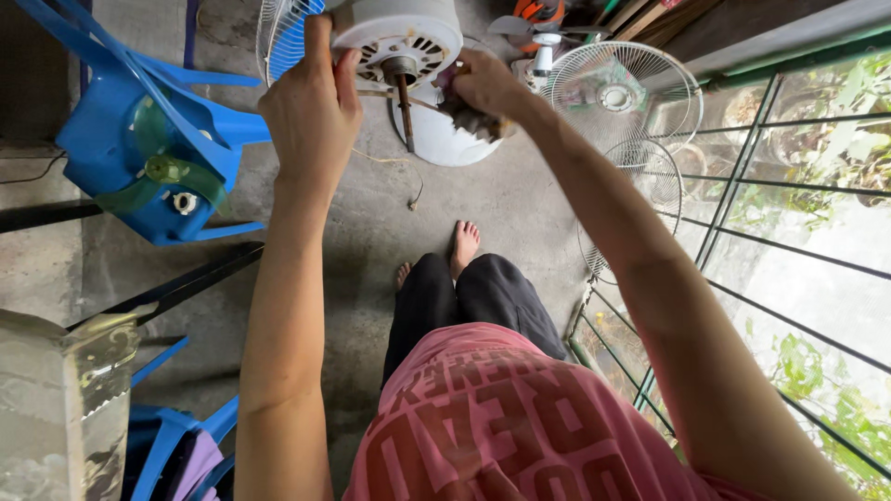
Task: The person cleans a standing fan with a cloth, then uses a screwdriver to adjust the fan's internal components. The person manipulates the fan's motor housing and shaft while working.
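A white fan motor housing (408,32) with vent slots and a dark shaft (406,109) pointing down is held up in front of me. My left hand (311,107) grips its left side. My right hand (487,88) is at its right side, closed on a dirty grey rag (469,119) pressed near the housing. Below the motor on the concrete floor lies a round white fan base (450,144). A thin cord (399,181) trails across the floor.
A blue plastic chair (139,139) with a green fan blade (172,176) on it stands at left. White wire fan guards (622,93) lean by a green metal railing (733,186) at right. More blue chairs (172,445) sit at lower left.
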